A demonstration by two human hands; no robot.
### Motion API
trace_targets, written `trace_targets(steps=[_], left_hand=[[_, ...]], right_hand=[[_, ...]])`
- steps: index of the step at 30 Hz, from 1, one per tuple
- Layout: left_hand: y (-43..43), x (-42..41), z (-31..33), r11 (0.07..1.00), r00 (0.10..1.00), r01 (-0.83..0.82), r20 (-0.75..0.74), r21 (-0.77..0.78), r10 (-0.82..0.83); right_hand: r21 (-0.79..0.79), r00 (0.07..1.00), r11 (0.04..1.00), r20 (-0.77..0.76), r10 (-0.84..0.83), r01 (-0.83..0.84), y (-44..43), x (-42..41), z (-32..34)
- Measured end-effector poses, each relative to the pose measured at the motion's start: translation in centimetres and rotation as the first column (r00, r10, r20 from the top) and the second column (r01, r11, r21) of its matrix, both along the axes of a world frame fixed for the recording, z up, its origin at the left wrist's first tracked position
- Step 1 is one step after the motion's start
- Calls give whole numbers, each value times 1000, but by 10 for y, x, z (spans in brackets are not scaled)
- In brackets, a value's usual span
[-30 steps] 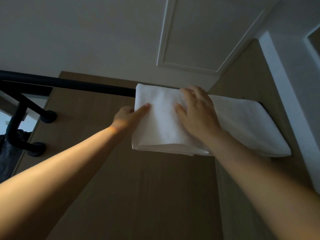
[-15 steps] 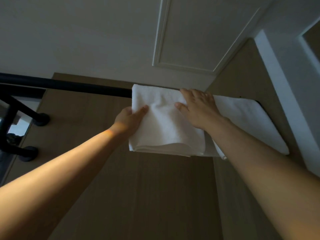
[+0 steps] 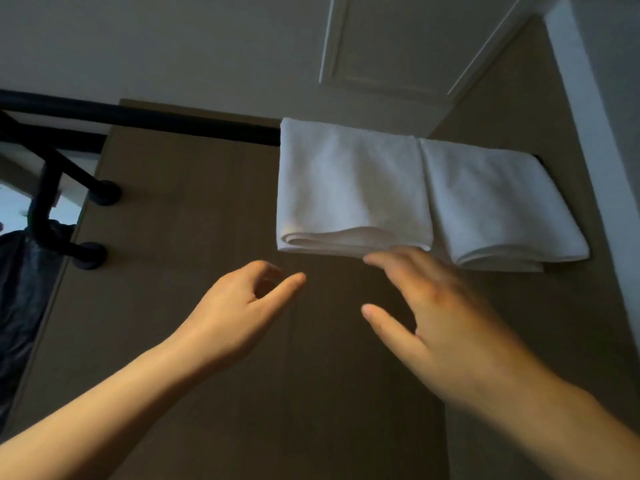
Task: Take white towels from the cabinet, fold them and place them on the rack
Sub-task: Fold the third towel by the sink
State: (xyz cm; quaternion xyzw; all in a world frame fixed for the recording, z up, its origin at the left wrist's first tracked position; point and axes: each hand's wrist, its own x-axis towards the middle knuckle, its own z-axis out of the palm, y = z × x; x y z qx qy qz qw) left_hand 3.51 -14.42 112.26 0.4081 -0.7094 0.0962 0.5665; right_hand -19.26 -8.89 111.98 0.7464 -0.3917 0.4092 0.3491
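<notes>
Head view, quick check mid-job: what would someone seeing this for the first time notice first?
Two folded white towels hang side by side over the black rack bar at upper right, the left towel meeting the right towel edge to edge. Below them, the left hand and right hand are raised holding nothing, the right hand's fingers close under the left towel's lower edge.

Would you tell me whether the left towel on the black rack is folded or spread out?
Folded: the left towel shows stacked layers along its lower edge, draped over the rack.
</notes>
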Motion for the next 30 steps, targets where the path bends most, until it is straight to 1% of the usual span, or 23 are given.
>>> trace_targets(steps=[3,8,14,19,24,27,30], left_hand=[[0,2,-52,998,996,27,79,62,-32],[-6,0,-140,986,978,14,204,168,-48],[-16,-4,-243,935,962,-36,266,353,-64],[-13,-9,-327,829,945,-67,302,555,-126],[1,-12,-400,723,948,-96,284,684,-143],[15,-13,-441,628,956,-96,247,772,-158],[31,-10,-476,527,970,-83,189,846,-151]], right_hand=[[148,998,988,-39,42,-36,-5,-1,-43],[337,997,940,-37,69,-53,-24,-3,-121],[581,999,813,48,23,-47,-44,-8,-230],[747,990,664,118,-81,-34,-41,-12,-312],[866,977,500,128,-169,-27,-35,-12,-377],[922,961,384,145,-236,-45,-26,-6,-411],[940,931,329,197,-306,-91,-7,-1,-445]])
